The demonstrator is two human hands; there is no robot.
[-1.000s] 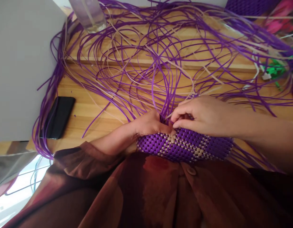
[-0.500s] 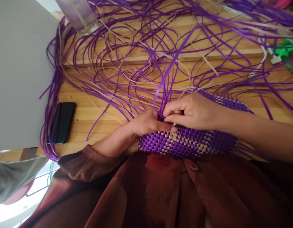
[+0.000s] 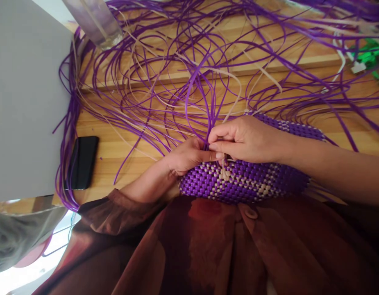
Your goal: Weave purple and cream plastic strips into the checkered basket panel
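A purple and cream woven piece (image 3: 204, 183) lies at the table's front edge against my clothing, its pattern of small knots facing me. Loose purple strips (image 3: 211, 106) rise from its upper edge between my hands. My left hand (image 3: 192, 155) is closed on the strips at that edge, its thumb lying along the weave. Close against it, my right hand (image 3: 247, 139) pinches a purple strip between thumb and forefinger. The fingertips of both hands nearly meet, and some fingers are hidden behind the work.
Long purple and cream strips tangle across the wooden table (image 3: 106, 149). A black phone (image 3: 85, 163) lies at left beside a grey panel (image 3: 26, 102). A clear container (image 3: 95, 22) stands at the back left. A white cable (image 3: 341, 65) and a green object (image 3: 372, 55) are at right.
The purple strip that stretched up to the right now loops to the left. My right hand has shifted slightly up and left, and my left thumb has risen a little off the weave.
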